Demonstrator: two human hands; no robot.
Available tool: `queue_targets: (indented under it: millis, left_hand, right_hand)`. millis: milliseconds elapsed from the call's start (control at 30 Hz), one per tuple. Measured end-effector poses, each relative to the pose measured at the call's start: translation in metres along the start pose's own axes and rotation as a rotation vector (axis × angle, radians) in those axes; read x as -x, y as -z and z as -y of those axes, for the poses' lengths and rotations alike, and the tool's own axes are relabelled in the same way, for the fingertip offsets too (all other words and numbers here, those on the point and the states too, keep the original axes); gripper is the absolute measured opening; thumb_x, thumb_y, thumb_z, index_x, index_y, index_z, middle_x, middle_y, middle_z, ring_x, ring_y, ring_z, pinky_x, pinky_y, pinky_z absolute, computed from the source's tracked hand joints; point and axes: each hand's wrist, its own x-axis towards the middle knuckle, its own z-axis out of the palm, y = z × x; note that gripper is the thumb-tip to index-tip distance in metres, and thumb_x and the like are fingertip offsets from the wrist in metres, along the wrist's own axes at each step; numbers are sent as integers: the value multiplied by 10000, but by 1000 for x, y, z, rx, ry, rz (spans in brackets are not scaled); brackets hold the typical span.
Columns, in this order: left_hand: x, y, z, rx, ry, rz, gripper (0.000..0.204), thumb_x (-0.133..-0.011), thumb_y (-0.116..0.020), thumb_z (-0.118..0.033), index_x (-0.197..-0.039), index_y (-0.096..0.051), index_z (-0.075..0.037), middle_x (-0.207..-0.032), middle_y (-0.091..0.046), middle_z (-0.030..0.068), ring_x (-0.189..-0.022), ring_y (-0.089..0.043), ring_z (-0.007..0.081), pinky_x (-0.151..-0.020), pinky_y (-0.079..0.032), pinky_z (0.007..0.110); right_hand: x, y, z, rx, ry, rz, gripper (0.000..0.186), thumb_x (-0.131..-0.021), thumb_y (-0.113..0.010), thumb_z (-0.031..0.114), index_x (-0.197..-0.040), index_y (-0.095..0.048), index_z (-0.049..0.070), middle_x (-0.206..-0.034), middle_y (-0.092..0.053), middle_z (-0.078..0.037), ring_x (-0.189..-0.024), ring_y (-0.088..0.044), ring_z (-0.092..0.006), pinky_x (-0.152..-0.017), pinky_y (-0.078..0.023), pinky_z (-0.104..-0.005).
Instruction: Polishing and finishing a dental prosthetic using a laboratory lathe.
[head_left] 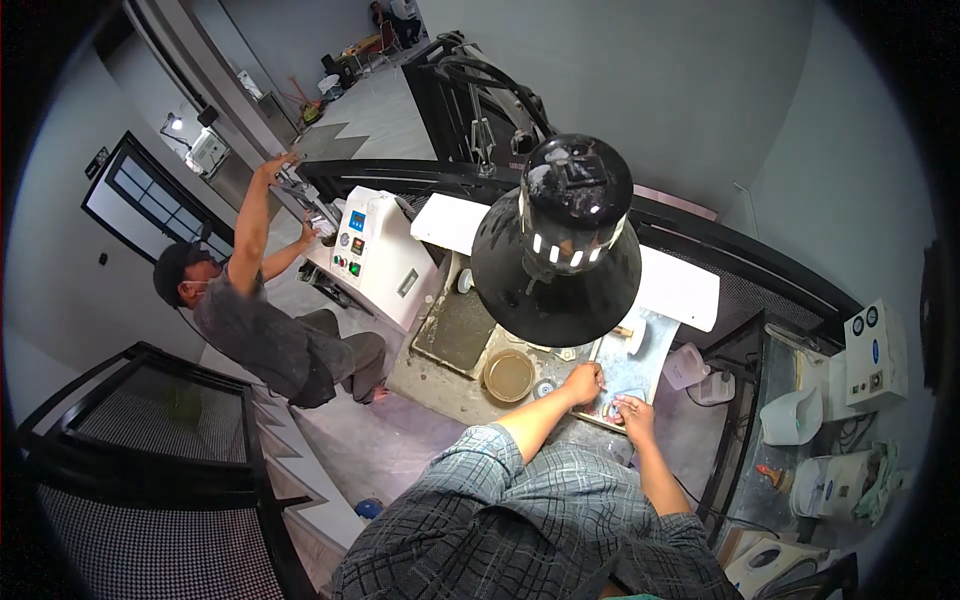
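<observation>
My left hand (585, 383) is closed above the front edge of a light board (652, 362) on the workbench. Close by on its right, my right hand (633, 411) has its fingertips pinched together. Whatever either hand holds is too small to make out. A small round grey disc (543, 389) lies just left of my left hand. Beyond it stands a round bowl (509, 376) of brownish liquid. Farther left is a shallow rectangular tray (455, 335) with a dark wet surface. A small white part (633, 335) lies on the board beyond my hands.
A large black lamp shade (560, 260) hangs over the bench and hides its middle. At the left, a person (270, 330) reaches up beside a white machine (375, 255) with buttons. Plastic jugs (685, 366) and a shelf of equipment (735, 480) stand at the right.
</observation>
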Motion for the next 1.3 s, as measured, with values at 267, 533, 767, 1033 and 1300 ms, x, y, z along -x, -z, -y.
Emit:
queue_targets:
  millis: [267,533,767,1033,1300]
  left_hand:
    - [0,-1,3,-26,-22,-28,81,-716,-549,-59,-698,-592,7,-794,-598,211,-797,-594,357,-715,-462,409]
    - [3,4,-6,-52,6,-9,92,-744,-539,-63,-722,-590,10,-803,-600,209,-794,-591,357,-717,-462,406]
    - [2,1,0,-89,-32,-3,157,-809,-520,-106,-750,-591,21,-810,-600,207,-804,-584,358,-725,-456,405]
    - [0,0,2,-35,-10,-26,77,-699,-546,-55,-710,-602,-4,-794,-602,202,-798,-593,352,-721,-462,409]
    - [1,3,-2,3,-6,-21,69,-702,-541,-46,-702,-592,0,-790,-601,201,-798,-593,353,-724,-464,410]
  right_hand:
    - [-1,-2,1,1,5,11,189,-827,-573,27,-1000,-602,-43,-877,-654,-105,-603,-600,-126,-548,-518,-236]
    - [0,0,0,21,19,10,193,-833,-556,19,-1010,-600,-43,-898,-654,-115,-620,-589,-118,-563,-516,-237]
    - [3,-2,6,0,-11,8,201,-831,-544,0,-1019,-596,-46,-907,-651,-114,-619,-591,-117,-561,-509,-230]
    - [2,-2,5,1,-13,3,202,-835,-546,14,-1021,-597,-46,-896,-656,-102,-610,-590,-108,-557,-499,-218]
    - [1,-3,4,31,10,-6,201,-833,-545,13,-1018,-597,-50,-892,-660,-96,-606,-588,-102,-556,-496,-214]
